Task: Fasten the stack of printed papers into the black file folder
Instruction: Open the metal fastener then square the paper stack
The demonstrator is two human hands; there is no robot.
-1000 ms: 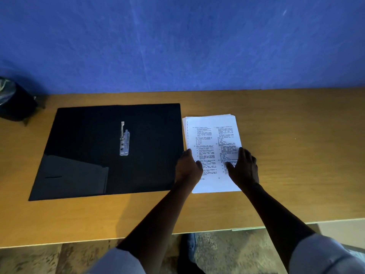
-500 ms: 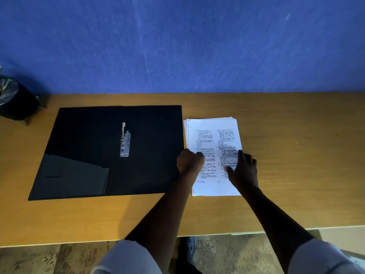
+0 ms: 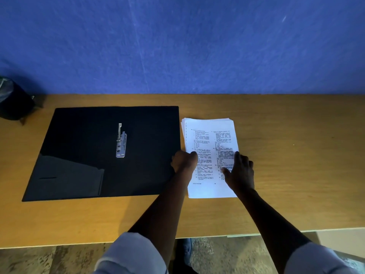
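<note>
A dark pot (image 3: 13, 99) sat at the far left of the table (image 3: 296, 165), cut off by the pic edge, too dim to tell what it was. Next came the folder (image 3: 88, 147), lying open & flat, w/ its metal clip (image 3: 120, 142) near the middle, pointing away from the person. Just right of the folder lay the papers (image 3: 209, 139), long side running away from the person too, not yet in the folder.

The left hand (image 3: 184, 161) was curled at the papers' left edge, by the folder. It looked like it pinched that edge, but the fingers were tucked under, so can't tell for sure. The right hand (image 3: 240, 171) lay spread flat on the papers' right side, pressing down.

The clip was to the left of both hands, so the papers probably had to go left. The left hand was nearer. Any holes in the papers were too small to see.
</note>
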